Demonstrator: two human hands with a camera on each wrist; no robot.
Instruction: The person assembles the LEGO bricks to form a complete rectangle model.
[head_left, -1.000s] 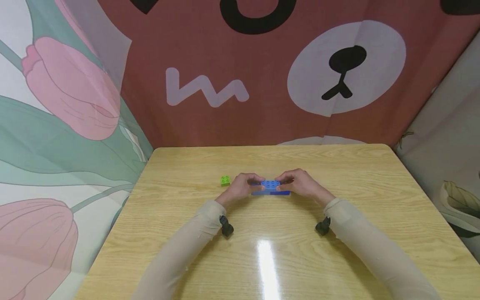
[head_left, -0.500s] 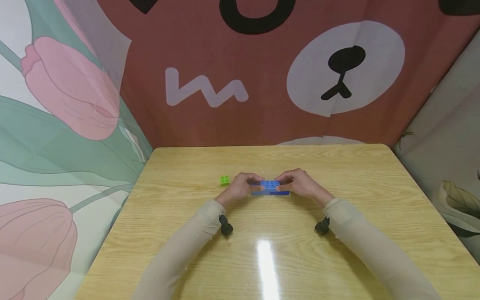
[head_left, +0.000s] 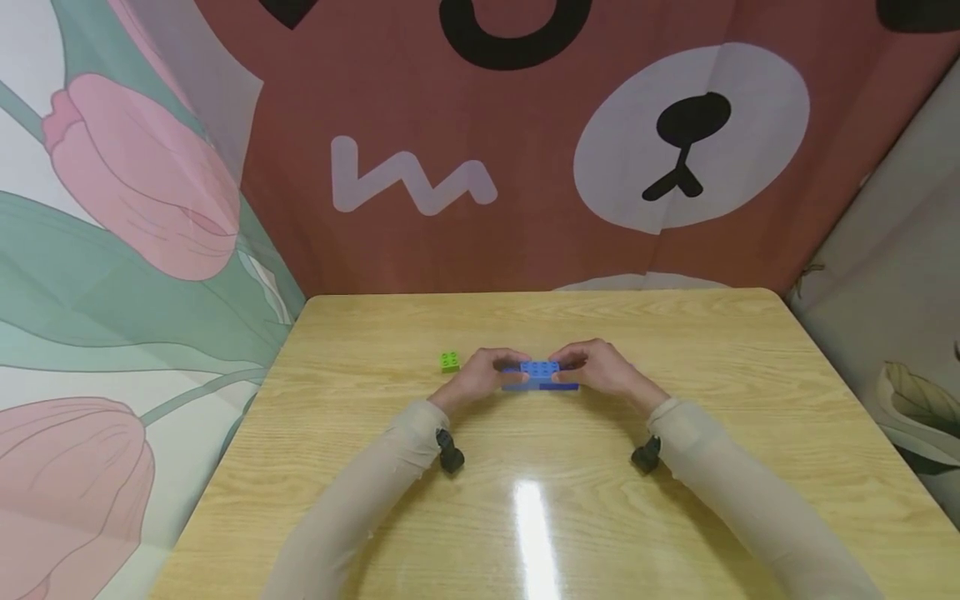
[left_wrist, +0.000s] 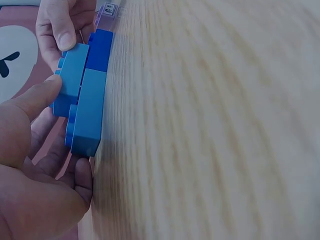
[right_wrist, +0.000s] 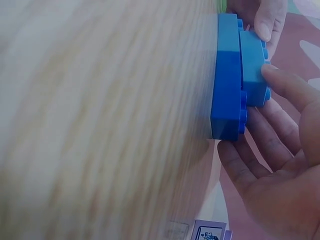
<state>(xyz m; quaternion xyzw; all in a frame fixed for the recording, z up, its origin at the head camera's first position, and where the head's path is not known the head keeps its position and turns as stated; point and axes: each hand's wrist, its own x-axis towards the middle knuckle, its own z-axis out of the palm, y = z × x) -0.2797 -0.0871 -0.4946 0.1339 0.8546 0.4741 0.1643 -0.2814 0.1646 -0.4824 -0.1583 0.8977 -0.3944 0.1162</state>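
A light blue toy building brick [head_left: 540,368] spans two bricks lying end to end on the table: a second light blue brick [left_wrist: 90,112] on the left and a dark blue brick [right_wrist: 227,95] on the right. My left hand [head_left: 482,372] pinches the left end of the upper brick between thumb and fingers. At its other end, my right hand [head_left: 602,367] has the same kind of pinch. In the left wrist view a thin dark line shows between the upper brick and the pair below. Lower fingers of both hands lie right at the outer ends of the bottom bricks.
A small green brick [head_left: 450,362] sits on the wooden table [head_left: 390,425], left of my left hand. Beyond my right hand is a purple brick [right_wrist: 209,231] with a printed picture, hidden in the head view. A patterned curtain [head_left: 450,250] hangs behind the table.
Almost nothing differs. Both hands keep their hold on the upper light blue brick, with the left hand dipping very slightly.
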